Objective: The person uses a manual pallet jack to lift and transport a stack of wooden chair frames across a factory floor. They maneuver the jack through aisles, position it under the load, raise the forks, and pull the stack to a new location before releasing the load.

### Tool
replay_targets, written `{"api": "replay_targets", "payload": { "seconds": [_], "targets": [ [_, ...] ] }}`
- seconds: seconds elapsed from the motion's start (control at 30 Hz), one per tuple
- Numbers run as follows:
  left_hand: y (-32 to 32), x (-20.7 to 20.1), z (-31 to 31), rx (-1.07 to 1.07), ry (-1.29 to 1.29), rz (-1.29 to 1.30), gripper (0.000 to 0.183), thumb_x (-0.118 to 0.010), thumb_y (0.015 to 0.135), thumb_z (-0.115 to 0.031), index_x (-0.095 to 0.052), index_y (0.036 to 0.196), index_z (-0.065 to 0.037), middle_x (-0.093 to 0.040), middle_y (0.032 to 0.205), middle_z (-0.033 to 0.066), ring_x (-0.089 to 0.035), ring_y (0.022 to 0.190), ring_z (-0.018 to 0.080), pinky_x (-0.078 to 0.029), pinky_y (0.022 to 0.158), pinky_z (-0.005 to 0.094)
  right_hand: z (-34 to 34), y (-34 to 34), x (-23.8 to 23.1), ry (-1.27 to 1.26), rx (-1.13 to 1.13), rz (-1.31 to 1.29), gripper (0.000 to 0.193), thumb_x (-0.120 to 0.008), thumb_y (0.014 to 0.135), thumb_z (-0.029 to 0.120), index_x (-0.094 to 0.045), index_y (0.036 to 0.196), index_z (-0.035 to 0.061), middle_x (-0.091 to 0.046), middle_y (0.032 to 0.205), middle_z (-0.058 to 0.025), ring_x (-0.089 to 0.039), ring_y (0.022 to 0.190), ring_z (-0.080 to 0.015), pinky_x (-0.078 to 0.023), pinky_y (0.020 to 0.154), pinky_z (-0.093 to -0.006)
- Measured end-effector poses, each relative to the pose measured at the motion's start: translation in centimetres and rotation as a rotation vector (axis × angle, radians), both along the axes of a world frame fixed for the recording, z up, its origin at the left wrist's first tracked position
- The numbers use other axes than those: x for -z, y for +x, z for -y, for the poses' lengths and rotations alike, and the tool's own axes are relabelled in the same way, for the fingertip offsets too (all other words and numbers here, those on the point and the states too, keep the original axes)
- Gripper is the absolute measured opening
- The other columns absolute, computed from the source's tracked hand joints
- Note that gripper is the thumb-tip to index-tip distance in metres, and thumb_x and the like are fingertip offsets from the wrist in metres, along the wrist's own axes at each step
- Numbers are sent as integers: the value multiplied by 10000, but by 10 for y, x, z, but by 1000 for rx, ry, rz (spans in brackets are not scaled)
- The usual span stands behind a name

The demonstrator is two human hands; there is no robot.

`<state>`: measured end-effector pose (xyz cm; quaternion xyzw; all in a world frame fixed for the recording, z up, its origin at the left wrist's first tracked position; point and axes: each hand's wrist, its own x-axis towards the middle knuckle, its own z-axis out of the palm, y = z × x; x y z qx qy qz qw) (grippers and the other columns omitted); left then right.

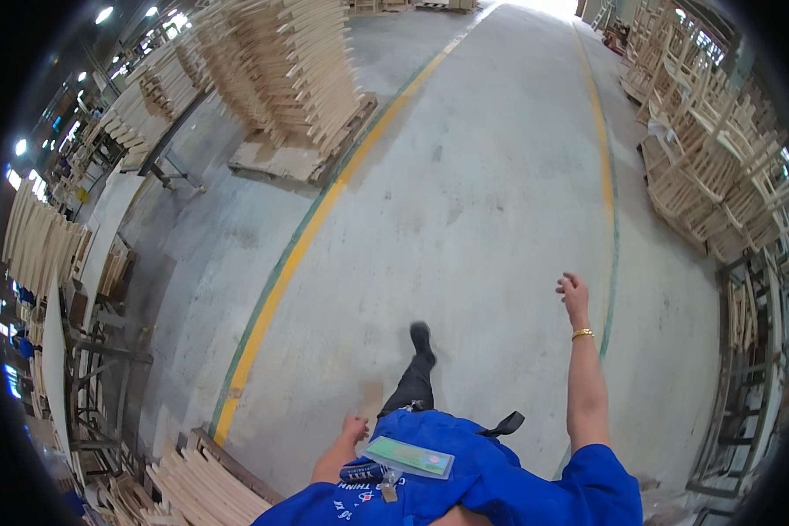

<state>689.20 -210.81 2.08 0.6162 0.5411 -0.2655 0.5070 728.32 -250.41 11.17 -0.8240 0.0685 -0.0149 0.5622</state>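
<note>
My right hand (573, 298) swings out in front of me above the grey floor. Its fingers are loosely curled and apart, with nothing in them, and a gold-coloured bracelet (582, 333) circles the wrist. Low beside my body hangs my left hand (355, 428), partly turned away; its fingers look loosely bent, and I see nothing held. Neither hand touches any object. A badge in a clear sleeve (409, 458) lies against my blue shirt (500, 478). One leg in dark trousers is stretched forward, ending in a black shoe (421, 337).
Yellow and green lines (324, 206) border the walkway. At left, tall stacks of curved wooden pieces (316, 79) stand on a pallet (280, 159), near metal-legged benches (114, 351). Piled wooden chair frames (719, 158) line the right. More wooden strips (206, 491) lie at lower left.
</note>
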Motion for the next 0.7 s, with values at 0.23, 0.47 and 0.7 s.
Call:
{"api": "replay_targets", "payload": {
  "seconds": [0.23, 0.47, 0.7],
  "targets": [
    [254, 10, -54, 172, 41, 26, 245, -573, 758, -225, -616, 852, -2, -618, 687, 108, -587, 524, 177, -468, 479, 295, -14, 69, 96, -232, -77, -358, 218, -538, 719, 127, -603, 896, 17, -597, 652, -81, -536, 510, -154, -437, 459, -274],
    [548, -16, -101, 263, 139, 420, 256, -560, 754, -214, -593, 883, 4, -599, 650, 107, -581, 519, 168, -469, 476, 287, -64, 28, 150, -330, -425, -1099, 211, -557, 709, 224, -637, 822, 65, -631, 797, -104, -593, 741, -231, -462, 671, -363],
    [755, -29, -121, 240, 123, 229, 247, -551, 757, -204, -589, 890, 1, -605, 671, 115, -589, 526, 183, -460, 457, 292, -92, 344, 171, -468, -517, -905, 206, -565, 695, 252, -644, 794, 90, -625, 869, -110, -583, 822, -218, -452, 716, -377]
  ]
}}
